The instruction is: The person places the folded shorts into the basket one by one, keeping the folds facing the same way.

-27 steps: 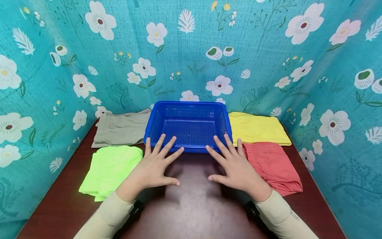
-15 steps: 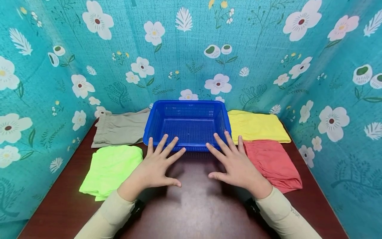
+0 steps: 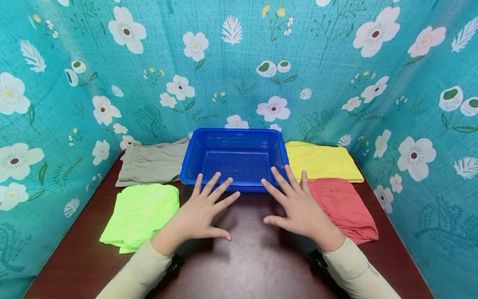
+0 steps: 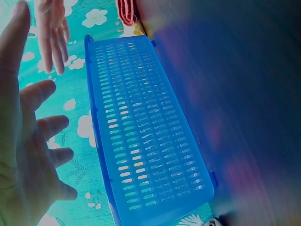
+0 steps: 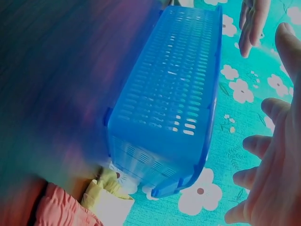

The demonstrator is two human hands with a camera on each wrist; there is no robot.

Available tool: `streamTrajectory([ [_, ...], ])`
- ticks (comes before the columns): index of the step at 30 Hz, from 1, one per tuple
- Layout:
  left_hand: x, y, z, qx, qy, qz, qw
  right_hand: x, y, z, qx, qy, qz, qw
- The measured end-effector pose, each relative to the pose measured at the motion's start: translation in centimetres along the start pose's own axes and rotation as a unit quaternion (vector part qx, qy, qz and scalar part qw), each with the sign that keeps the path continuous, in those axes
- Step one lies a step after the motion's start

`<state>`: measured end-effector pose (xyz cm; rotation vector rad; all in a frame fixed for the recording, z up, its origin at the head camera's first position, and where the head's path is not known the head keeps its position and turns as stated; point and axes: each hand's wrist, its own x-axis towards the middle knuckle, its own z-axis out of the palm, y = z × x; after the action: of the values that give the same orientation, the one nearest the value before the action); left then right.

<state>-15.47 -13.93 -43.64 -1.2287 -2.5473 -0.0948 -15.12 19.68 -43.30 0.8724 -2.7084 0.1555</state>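
Both hands hover over the table with fingers spread and hold nothing. My left hand [image 3: 198, 216] is between the neon green folded garment [image 3: 143, 214] and the front of the blue plastic basket [image 3: 237, 166]. My right hand [image 3: 302, 207] is at the basket's front right, overlapping the folded red garment [image 3: 347, 207] in the head view. Slotted walls of the basket show in both wrist views, with nothing inside it in the head view. A grey garment with a gathered waistband [image 3: 154, 162] lies left of the basket, and a folded yellow garment [image 3: 325, 162] lies right of it.
The dark brown table [image 3: 250, 265] carries everything. A teal floral curtain [image 3: 224, 74] stands close behind the basket and along both sides. Dark wrist straps sit under both cream sleeves [image 3: 138, 270].
The left hand has shifted slightly right and a little down; the right hand has moved slightly right. Fingers stay spread. Basket and garments remain in place, while the head view tilts a little.
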Motion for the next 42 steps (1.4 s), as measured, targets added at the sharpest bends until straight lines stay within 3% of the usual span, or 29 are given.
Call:
streamTrajectory([
  [10, 0.8, 0.9, 0.3, -0.064, 0.036, 0.058, 0.9956, -0.8, 0.8, -1.0, 0.02, 0.012, -0.001, 0.9997],
  [15, 1.2, 1.7, 0.7, -0.065, 0.038, 0.078, 0.9941, -1.2, 1.4, -1.3, 0.031, 0.029, 0.001, 0.9991],
  [25, 2.7, 3.0, 0.6, -0.053, 0.049, 0.076, 0.9945, -2.3, 2.3, -1.8, 0.04, 0.047, 0.016, 0.998],
  [42, 5.2, 5.3, 0.7, -0.047, 0.009, 0.078, 0.9958, -4.1, 3.8, -2.2, 0.058, 0.051, 0.068, 0.9947],
])
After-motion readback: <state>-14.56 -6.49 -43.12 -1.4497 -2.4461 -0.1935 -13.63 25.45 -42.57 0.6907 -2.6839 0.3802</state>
